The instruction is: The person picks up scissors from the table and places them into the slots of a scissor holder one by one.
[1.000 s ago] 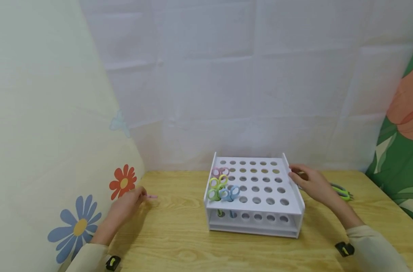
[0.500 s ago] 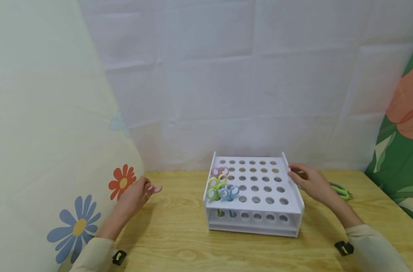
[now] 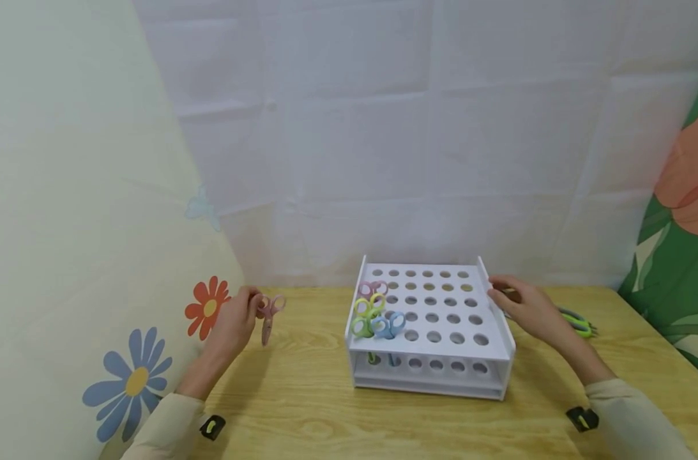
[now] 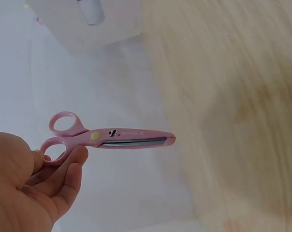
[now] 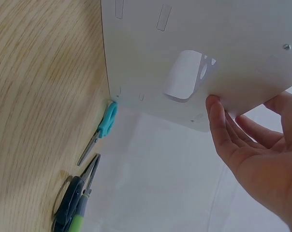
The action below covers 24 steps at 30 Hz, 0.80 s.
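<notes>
Behind the wood-grained surface point(image 3: 303, 390) we see a creased white cloth backdrop point(image 3: 343, 140). Our left hand point(image 3: 234, 319) pinches one finger loop of a pair of pink plastic-handled scissors point(image 4: 131, 134), hanging point-down with closed blades, above the surface and well left of the white panelled rack with round holes point(image 3: 443, 326). Our right hand point(image 3: 527, 313) grips that rack's right side wall, apparently steadying it. Coloured plastic scissor handles point(image 3: 389, 331) already stand along its left side, so we judge we are mid-transfer; the next move likely calls for bringing the blades over a free hole, upright, and lowering them through
</notes>
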{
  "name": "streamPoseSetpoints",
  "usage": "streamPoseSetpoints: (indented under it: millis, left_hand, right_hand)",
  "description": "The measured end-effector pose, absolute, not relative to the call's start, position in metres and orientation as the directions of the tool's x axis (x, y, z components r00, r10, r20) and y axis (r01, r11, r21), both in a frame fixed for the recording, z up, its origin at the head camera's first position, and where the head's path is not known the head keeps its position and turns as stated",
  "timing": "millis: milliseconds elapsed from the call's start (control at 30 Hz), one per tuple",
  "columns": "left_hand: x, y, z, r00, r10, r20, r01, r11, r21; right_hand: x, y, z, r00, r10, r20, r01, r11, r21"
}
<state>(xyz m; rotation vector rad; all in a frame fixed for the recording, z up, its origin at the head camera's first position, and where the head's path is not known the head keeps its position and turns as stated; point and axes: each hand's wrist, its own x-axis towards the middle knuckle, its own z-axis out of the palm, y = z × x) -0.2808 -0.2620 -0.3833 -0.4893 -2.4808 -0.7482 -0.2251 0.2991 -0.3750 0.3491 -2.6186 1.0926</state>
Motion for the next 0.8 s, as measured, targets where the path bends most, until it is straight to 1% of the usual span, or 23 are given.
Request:
streamPoseSetpoints:
  millis: [167,333,400,633,800]
  left_hand:
    - [-0.276,-0.249,-0.37,-0.766,0.204,0.61,0.523,0.75,0.406]
    - [-0.266,-0.233,-0.357,-0.789,0.193,0.583,0.526,0.702,0.479]
    - [-0.262,-0.225,-0.351,-0.787,0.192,0.586,0.538,0.678,0.501]
    - [-0.242,-0.196,-0.334,-0.727,0.2,0.657,0.618,0.607,0.499]
    - [-0.232,-0.178,-0.323,-0.701,0.239,0.672,0.68,0.508,0.529]
  right_hand:
    - [-0.225,0.299,-0.374,-0.934,-0.11,0.339,-0.318,0.688,-0.652]
    - [-0.225,0.299,-0.374,-0.937,-0.107,0.332,-0.31,0.69,-0.654]
    - [-0.224,0.299,-0.374,-0.938,-0.106,0.33,-0.309,0.69,-0.654]
    - [-0.224,0.299,-0.373,-0.94,-0.104,0.324,-0.302,0.691,-0.657]
    - [-0.224,0.299,-0.372,-0.945,-0.099,0.311,-0.291,0.691,-0.662]
